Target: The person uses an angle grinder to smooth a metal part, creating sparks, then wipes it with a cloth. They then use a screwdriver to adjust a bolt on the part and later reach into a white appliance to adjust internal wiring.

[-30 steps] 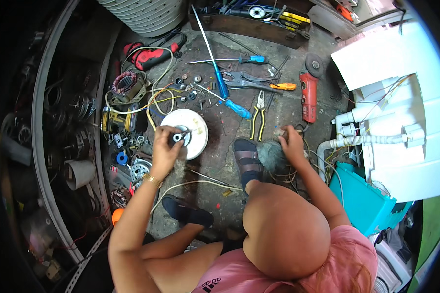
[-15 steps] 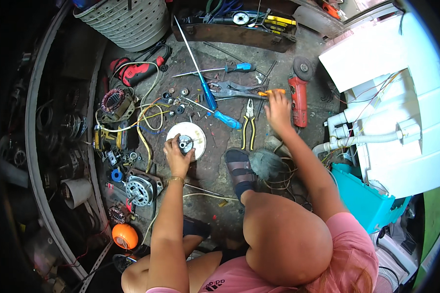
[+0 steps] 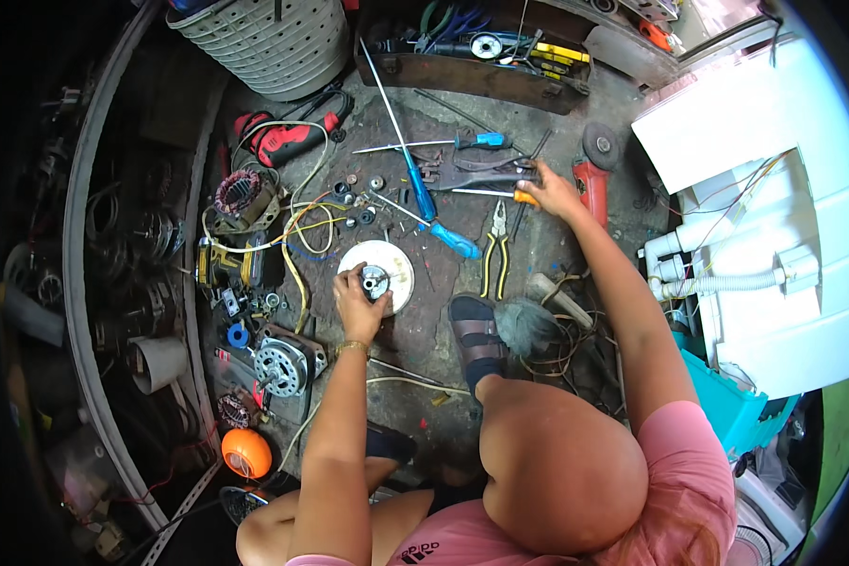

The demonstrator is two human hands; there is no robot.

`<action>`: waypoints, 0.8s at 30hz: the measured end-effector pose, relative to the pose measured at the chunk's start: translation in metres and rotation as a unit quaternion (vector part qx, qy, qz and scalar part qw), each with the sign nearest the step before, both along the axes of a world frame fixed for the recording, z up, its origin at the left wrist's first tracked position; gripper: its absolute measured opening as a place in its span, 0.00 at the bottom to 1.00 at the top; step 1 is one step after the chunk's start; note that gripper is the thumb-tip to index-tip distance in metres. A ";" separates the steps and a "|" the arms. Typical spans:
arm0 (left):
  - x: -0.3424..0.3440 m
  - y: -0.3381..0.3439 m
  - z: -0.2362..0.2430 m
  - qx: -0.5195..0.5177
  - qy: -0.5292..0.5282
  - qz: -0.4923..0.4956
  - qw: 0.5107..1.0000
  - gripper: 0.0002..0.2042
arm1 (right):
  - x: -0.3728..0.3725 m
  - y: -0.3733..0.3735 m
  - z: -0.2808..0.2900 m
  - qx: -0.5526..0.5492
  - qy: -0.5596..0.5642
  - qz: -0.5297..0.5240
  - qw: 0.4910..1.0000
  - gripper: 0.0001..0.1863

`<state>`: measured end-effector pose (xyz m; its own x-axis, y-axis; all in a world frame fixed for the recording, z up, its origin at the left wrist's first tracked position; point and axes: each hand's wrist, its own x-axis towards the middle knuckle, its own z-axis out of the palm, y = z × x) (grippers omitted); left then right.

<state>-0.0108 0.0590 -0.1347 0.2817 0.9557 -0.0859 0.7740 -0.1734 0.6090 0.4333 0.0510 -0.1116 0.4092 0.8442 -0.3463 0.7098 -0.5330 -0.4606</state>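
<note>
My left hand (image 3: 357, 309) is closed round a small metal hub (image 3: 374, 280) with a hole in its middle. The hub sits on a round white disc (image 3: 400, 269) on the floor. Farther off to the right, my right hand (image 3: 554, 191) has its fingers curled on the handle ends of grey locking pliers (image 3: 472, 177). An orange-handled screwdriver (image 3: 526, 198) lies just below these fingers. Yellow-and-black combination pliers (image 3: 496, 250) lie nearer to me. Blue-handled screwdrivers (image 3: 455, 240) lie between the disc and the locking pliers.
A red angle grinder (image 3: 591, 184) lies beyond my right hand. On the left are a motor (image 3: 281, 366), a stator coil (image 3: 239, 192), a cordless drill (image 3: 231, 264) and loose wires. A toolbox (image 3: 472, 80) and a perforated basket (image 3: 264, 47) stand at the back.
My right hand has come down from above the orange handle onto the locking pliers' handles, which have shifted slightly. My left hand stays on the hub. The whole view has shifted a little.
</note>
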 end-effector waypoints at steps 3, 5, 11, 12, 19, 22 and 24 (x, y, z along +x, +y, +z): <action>-0.002 0.000 0.001 -0.001 0.004 -0.001 1.000 0.36 | -0.012 -0.008 0.008 -0.105 0.163 -0.034 0.980 0.48; -0.009 0.000 0.003 -0.004 0.015 0.004 1.000 0.36 | -0.023 -0.025 0.023 -0.086 0.106 0.022 0.990 0.43; -0.012 0.004 0.007 -0.026 0.041 0.010 0.999 0.37 | -0.018 -0.058 0.084 -0.026 -0.026 -0.006 0.999 0.20; -0.014 0.004 0.008 -0.027 0.040 0.008 0.999 0.37 | -0.019 -0.051 0.080 0.004 -0.048 -0.006 0.999 0.20; -0.005 0.003 0.002 -0.038 0.042 -0.001 0.998 0.37 | -0.015 0.050 0.021 0.223 -0.226 0.151 0.936 0.22; -0.012 0.004 0.001 -0.038 0.046 -0.006 0.998 0.37 | -0.043 0.066 0.012 0.121 -0.195 0.280 0.932 0.27; -0.012 0.006 0.001 -0.037 0.049 -0.010 0.998 0.37 | -0.055 0.058 0.001 0.098 -0.177 0.285 0.937 0.29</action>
